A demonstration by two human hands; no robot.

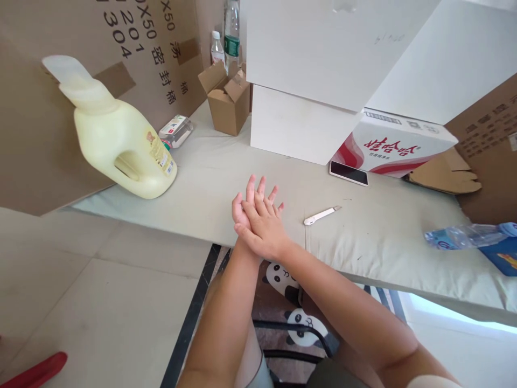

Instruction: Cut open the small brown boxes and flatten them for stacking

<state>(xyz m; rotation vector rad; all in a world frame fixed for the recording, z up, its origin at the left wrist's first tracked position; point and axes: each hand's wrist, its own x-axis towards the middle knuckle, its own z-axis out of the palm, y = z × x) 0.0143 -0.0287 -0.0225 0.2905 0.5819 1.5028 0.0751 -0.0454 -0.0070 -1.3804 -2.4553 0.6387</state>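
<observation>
My left hand [241, 213] is held over the front of the cloth-covered table, palm up with its fingers stretched out. Across that palm lies my right hand [265, 228], its fingers flat and slightly spread against the left fingers. Nothing shows between the two hands, though most of the left palm is covered. To their right a white utility knife [322, 215] rests on the cloth [278, 167], its tip pointing away to the right. Farther back, a phone [348, 173] with a dark screen lies face up.
On the left stands a pale yellow jug [121, 140] before a large cardboard box [161, 32]. A clear plastic container [177, 132] and small open carton [229, 108] sit behind. White boxes [299, 121] and a red-white carton [396, 143] line the back; a bottle [464, 236] lies right.
</observation>
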